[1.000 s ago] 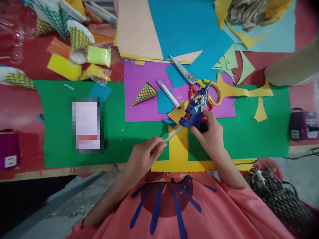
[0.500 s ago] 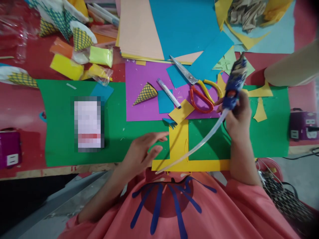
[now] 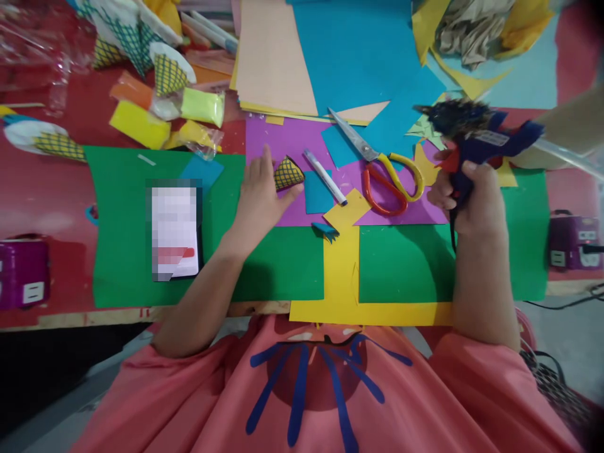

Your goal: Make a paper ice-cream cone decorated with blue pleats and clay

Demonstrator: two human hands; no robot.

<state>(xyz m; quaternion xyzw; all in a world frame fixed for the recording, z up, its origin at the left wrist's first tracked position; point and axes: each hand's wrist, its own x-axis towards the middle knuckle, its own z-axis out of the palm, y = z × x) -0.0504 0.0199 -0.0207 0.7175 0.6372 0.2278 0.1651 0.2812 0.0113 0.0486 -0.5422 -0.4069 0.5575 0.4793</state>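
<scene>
My right hand (image 3: 472, 189) is closed round the handle of a dark blue hot glue gun (image 3: 486, 141), raised above the right side of the table. Its nozzle points left, and a clear glue stick (image 3: 569, 154) sticks out of the back. My left hand (image 3: 264, 195) reaches over a small yellow-and-green checked cone (image 3: 289, 172) on the purple sheet. The fingers are apart, with the thumb at the cone's near edge; the cone's tip is hidden behind the hand. Right of the cone lie a marker (image 3: 325, 176) and scissors (image 3: 377, 157) with red and yellow handles.
A phone (image 3: 174, 233) with a blurred screen lies on the green sheet (image 3: 278, 270). Yellow paper strips (image 3: 342, 270) reach the front edge. Packets of clay (image 3: 140, 124), finished checked cones (image 3: 170, 72) and stacked coloured paper (image 3: 274, 56) are farther back. A beige cylinder (image 3: 566, 126) stands at right.
My left hand has moved up from the front edge to the cone. The glue gun has swung round, its nozzle now left and its glue stick right, and my right hand has shifted rightward.
</scene>
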